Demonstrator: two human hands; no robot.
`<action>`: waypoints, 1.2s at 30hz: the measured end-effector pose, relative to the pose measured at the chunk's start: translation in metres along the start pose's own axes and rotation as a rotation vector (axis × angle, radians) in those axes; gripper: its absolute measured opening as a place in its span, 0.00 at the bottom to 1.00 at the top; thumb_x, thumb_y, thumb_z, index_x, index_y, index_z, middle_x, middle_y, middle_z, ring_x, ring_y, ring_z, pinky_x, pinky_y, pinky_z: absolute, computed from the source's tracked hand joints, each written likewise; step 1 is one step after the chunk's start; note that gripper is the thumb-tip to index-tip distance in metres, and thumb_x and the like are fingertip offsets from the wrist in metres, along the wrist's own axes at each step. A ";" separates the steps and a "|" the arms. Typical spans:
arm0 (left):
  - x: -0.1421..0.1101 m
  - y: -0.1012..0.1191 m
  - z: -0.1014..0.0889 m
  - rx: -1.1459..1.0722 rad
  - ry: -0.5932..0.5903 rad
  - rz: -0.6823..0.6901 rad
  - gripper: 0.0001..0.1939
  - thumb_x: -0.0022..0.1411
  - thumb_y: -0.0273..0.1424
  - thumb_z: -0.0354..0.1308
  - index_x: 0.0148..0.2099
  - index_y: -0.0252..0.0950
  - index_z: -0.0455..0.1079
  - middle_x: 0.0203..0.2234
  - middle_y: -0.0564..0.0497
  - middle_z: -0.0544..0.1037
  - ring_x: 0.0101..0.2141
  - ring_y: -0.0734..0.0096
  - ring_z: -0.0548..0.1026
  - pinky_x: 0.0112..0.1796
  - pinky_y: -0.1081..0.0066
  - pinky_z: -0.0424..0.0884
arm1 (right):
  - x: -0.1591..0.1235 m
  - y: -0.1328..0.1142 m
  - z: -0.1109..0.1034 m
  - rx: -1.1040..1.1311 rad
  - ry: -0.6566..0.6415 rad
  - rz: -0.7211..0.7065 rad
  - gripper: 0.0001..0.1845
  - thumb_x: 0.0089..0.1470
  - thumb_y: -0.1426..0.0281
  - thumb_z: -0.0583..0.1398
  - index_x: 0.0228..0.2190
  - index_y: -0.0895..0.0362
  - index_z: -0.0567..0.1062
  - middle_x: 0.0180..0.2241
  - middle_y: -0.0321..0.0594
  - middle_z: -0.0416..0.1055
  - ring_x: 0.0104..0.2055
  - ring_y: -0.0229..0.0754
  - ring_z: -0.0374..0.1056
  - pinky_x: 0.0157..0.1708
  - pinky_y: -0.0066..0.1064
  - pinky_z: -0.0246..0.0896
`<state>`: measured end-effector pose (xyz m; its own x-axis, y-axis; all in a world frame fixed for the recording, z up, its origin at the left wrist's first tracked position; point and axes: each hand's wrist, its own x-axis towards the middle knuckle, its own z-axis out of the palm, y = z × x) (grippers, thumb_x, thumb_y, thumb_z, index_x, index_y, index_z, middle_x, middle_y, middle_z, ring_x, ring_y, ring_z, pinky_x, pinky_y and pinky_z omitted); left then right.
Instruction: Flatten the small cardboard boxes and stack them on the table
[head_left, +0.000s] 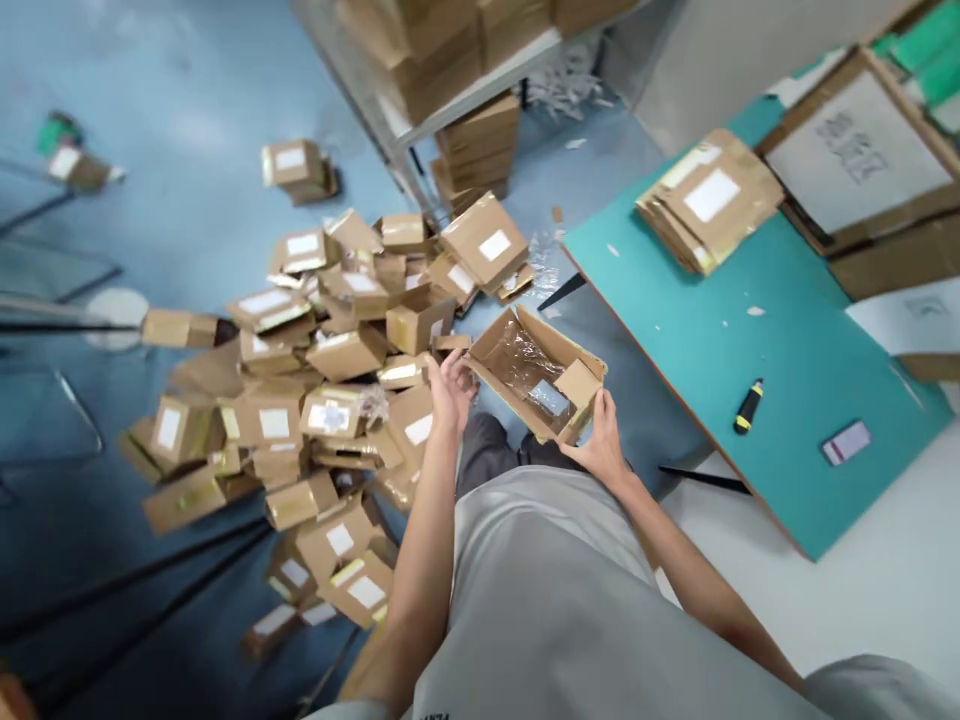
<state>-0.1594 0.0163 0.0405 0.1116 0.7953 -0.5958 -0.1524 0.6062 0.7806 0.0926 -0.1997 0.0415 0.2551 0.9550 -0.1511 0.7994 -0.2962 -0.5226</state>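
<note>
An open cardboard box (491, 372) is held in front of my waist, tilted so its inside shows. Crumpled clear plastic wrap (525, 352), a small grey-blue item (550, 398) and a small plain carton (578, 383) lie in it. My left hand (450, 388) is at the box's left corner, its fingers curled against the edge and partly behind it. With thumb and fingers, my right hand (598, 440) grips the near right corner. What the grey-blue item is, I cannot make out.
A heap of cardboard boxes (337, 355) covers the floor at left. On the teal table (675, 320) at right are flattened cardboard (712, 200), a black-and-yellow cutter (748, 406) and a phone (846, 443). A shelf (480, 85) with stacked cartons stands ahead.
</note>
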 end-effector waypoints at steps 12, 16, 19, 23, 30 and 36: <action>0.112 0.022 0.305 0.400 -0.684 0.139 0.37 0.52 0.33 0.72 0.66 0.40 0.73 0.63 0.40 0.75 0.60 0.53 0.76 0.59 0.54 0.77 | 0.031 0.090 -0.049 -0.026 0.376 0.619 0.78 0.51 0.56 0.74 0.78 0.60 0.26 0.79 0.70 0.37 0.80 0.72 0.46 0.72 0.65 0.58; 0.141 0.028 0.374 0.494 -0.818 0.199 0.37 0.49 0.27 0.69 0.64 0.37 0.74 0.58 0.40 0.79 0.61 0.50 0.76 0.60 0.54 0.75 | 0.065 0.119 -0.074 -0.004 0.403 0.794 0.80 0.52 0.50 0.73 0.78 0.66 0.26 0.78 0.74 0.40 0.80 0.72 0.49 0.72 0.62 0.59; 0.148 0.044 0.402 0.578 -0.899 0.239 0.35 0.50 0.27 0.68 0.62 0.38 0.75 0.57 0.41 0.80 0.58 0.51 0.77 0.54 0.60 0.78 | 0.086 0.137 -0.100 0.017 0.427 0.813 0.81 0.53 0.46 0.72 0.78 0.70 0.27 0.78 0.76 0.41 0.81 0.70 0.46 0.73 0.59 0.59; 0.153 0.051 0.420 0.716 -0.967 0.310 0.28 0.54 0.28 0.67 0.59 0.39 0.78 0.56 0.43 0.78 0.54 0.56 0.78 0.47 0.65 0.77 | 0.103 0.153 -0.139 0.057 0.405 0.873 0.68 0.61 0.52 0.67 0.79 0.71 0.33 0.79 0.72 0.40 0.82 0.67 0.44 0.75 0.60 0.56; 0.161 0.021 0.432 0.948 -1.063 0.397 0.23 0.57 0.24 0.66 0.55 0.39 0.77 0.47 0.46 0.76 0.50 0.57 0.77 0.59 0.56 0.74 | 0.132 0.136 -0.205 0.060 0.435 1.040 0.33 0.68 0.74 0.48 0.70 0.58 0.71 0.69 0.54 0.69 0.73 0.56 0.64 0.74 0.55 0.59; 0.154 0.020 0.454 1.168 -1.044 0.708 0.37 0.58 0.31 0.74 0.67 0.37 0.68 0.62 0.34 0.70 0.65 0.40 0.69 0.65 0.46 0.68 | 0.242 0.145 -0.207 0.140 -0.063 0.993 0.27 0.70 0.80 0.49 0.63 0.67 0.75 0.59 0.67 0.76 0.60 0.59 0.77 0.61 0.47 0.71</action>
<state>0.3006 0.1527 0.0501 0.9578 0.2675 -0.1055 0.2380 -0.5318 0.8127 0.3829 -0.0141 0.1034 0.7392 0.2759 -0.6144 0.1678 -0.9589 -0.2287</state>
